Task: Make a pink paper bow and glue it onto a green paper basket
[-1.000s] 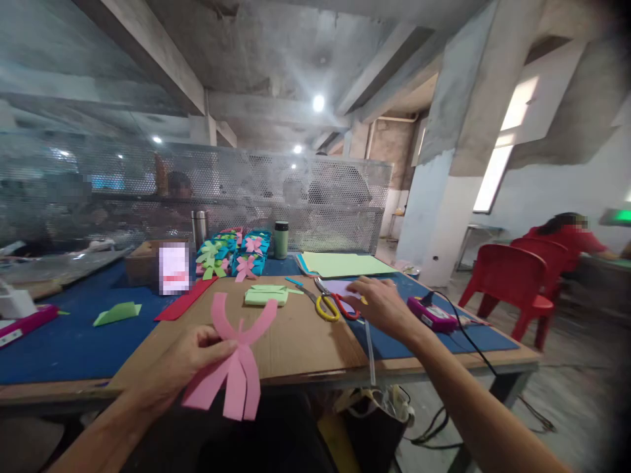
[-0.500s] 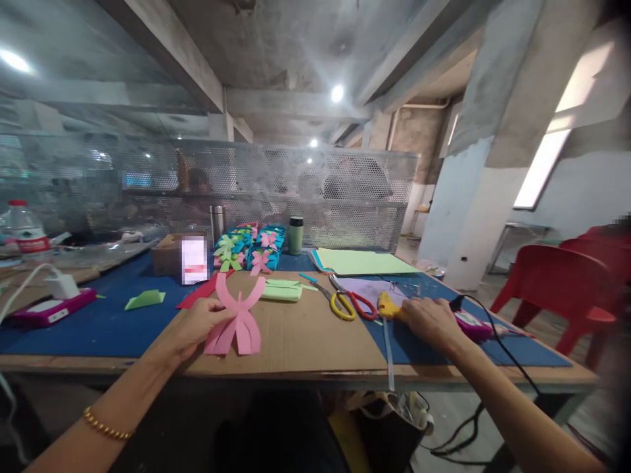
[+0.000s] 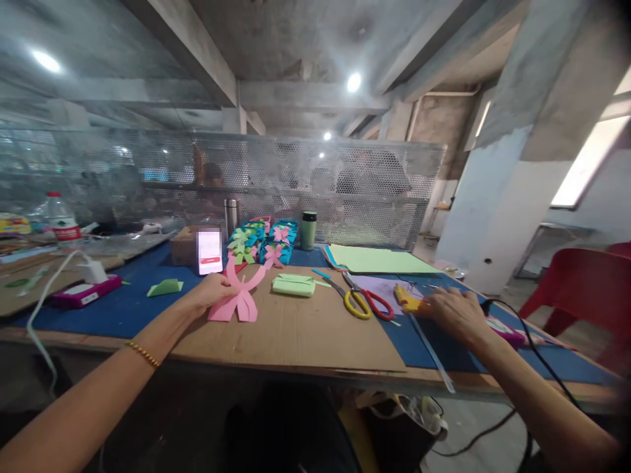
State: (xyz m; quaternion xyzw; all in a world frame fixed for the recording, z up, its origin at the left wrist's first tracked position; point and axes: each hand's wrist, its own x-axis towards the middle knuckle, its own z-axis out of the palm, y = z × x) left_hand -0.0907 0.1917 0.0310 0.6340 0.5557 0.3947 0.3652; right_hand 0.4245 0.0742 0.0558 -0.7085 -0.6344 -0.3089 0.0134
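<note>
My left hand point(image 3: 211, 293) pinches the left side of a pink paper cut-out point(image 3: 238, 306) with curved upper arms and split lower petals, over the cardboard sheet point(image 3: 315, 338). Closed around a yellow hot glue gun point(image 3: 408, 301), my right hand point(image 3: 456, 316) is at the right side of the table. A long translucent glue stick point(image 3: 434, 356) trails from the gun toward the table's front edge. Between my hands lie a folded light-green paper piece point(image 3: 294, 285), scissors with yellow handles point(image 3: 357, 306) and scissors with red handles point(image 3: 378, 305).
Behind the cardboard stand a phone point(image 3: 209, 253), several teal woven pieces with paper bows point(image 3: 276, 243), a green flask point(image 3: 309, 231) and a steel flask point(image 3: 231, 215). Light-green sheets point(image 3: 379, 259) lie back right. A black cable point(image 3: 527, 338) runs beside my right arm; a magenta power strip point(image 3: 89, 292) sits left.
My left hand has carried the pink cut-out farther away over the cardboard. The glue gun has turned in my right hand, swinging the glue stick rightward. The camera view has shifted left.
</note>
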